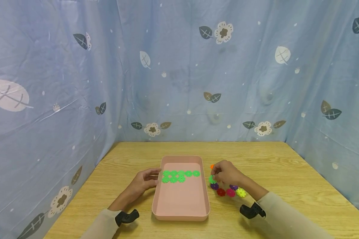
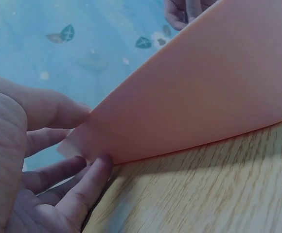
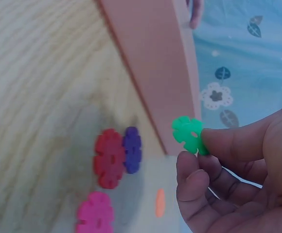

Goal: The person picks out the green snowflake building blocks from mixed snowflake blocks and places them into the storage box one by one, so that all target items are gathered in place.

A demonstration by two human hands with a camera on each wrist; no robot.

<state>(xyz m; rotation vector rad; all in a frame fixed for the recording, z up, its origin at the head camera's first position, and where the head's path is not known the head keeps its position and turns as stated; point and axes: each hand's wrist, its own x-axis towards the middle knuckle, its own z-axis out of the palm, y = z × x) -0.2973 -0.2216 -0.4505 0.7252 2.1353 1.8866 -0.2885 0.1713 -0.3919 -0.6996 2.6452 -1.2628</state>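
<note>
My right hand (image 1: 227,172) pinches a green flower-shaped plastic piece (image 3: 187,134) between thumb and fingers, to the right of the pink tray (image 1: 180,205). The piece is raised beside the tray's outer wall in the right wrist view. My left hand (image 1: 143,182) rests at the tray's left side, its fingertips against the outer wall and rim. Inside the tray, several green flower pieces (image 1: 173,179) lie flat in two rows, a longer one at the back and a shorter one in front.
On the wooden table (image 1: 131,152), right of the tray, lie a red piece (image 1: 221,192), a pink piece (image 1: 230,192), a yellow piece (image 1: 241,192) and two purple pieces (image 1: 214,186). An orange piece (image 1: 212,166) is partly hidden behind my right hand. Blue patterned curtains (image 1: 179,83) surround the table.
</note>
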